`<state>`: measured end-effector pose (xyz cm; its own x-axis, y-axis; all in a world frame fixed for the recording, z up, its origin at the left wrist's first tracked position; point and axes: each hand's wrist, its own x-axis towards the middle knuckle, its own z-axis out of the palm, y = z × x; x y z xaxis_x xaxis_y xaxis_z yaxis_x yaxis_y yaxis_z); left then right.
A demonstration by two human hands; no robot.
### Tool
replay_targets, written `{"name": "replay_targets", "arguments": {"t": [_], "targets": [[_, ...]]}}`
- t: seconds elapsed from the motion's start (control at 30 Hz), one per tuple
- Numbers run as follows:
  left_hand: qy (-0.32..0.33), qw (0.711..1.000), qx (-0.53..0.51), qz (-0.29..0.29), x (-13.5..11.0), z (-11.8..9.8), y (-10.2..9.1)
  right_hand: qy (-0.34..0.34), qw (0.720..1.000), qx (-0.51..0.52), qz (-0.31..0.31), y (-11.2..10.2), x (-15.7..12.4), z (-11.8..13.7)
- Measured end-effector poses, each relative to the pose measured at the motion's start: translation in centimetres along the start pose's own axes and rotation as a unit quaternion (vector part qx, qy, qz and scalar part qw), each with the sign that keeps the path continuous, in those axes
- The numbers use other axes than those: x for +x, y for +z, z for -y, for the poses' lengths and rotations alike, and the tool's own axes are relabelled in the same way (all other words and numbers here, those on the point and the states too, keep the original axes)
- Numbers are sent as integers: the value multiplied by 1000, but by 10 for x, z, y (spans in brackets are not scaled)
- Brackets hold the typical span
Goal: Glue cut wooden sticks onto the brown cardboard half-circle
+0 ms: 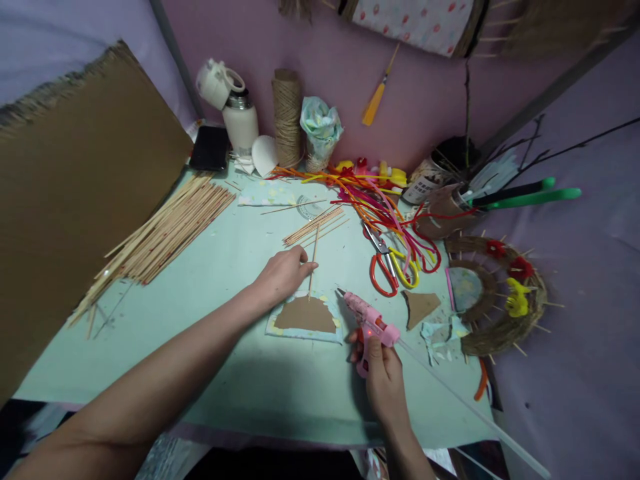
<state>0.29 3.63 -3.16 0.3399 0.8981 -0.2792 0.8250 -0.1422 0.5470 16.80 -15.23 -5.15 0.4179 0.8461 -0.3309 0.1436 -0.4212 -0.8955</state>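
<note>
My left hand (286, 272) pinches a thin wooden stick (315, 252), whose lower end meets the upper edge of a cardboard half circle (306, 315). Pale blue patterned fabric is folded round that cardboard's rim. Wrapped round the handle of a pink glue gun (369, 319) is my right hand (384, 373). The gun's nozzle points up and left, just right of the cardboard piece, and a long clear glue stick trails from its back. Several loose sticks (313, 227) lie just beyond my left hand.
A large bundle of sticks (170, 233) lies at left beside a big cardboard sheet (95, 153). Scissors (385, 260) and coloured pipe cleaners (370, 200) lie right of centre. A twine roll (287, 117) and a bottle (241, 123) stand behind. A decorated wreath (530, 307) rests at right.
</note>
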Motion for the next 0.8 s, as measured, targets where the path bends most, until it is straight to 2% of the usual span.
{"name": "replay_targets", "arguments": {"t": [0.1, 0.2, 0.33, 0.5, 0.63, 0.8], "targets": [[7, 1000, -9, -24, 2, 5, -9, -5, 1000, 2, 0, 0, 0, 0], [20, 997, -16, -76, 9, 12, -18, -3, 1000, 5, 3, 1, 0, 0], [96, 984, 26, -151, 26, 22, -18, -2, 1000, 11, 1, 1, 0, 0], [152, 977, 59, -136, 47, 29, -4, -4, 1000, 6, -2, 0, -1, 1], [176, 968, 71, -164, 57, 35, 1, 1, 1000, 10, 7, 0, -1, 1], [139, 963, 134, -189, 62, 44, -8, -8, 1000, 14, 16, 0, 1, -2]]}}
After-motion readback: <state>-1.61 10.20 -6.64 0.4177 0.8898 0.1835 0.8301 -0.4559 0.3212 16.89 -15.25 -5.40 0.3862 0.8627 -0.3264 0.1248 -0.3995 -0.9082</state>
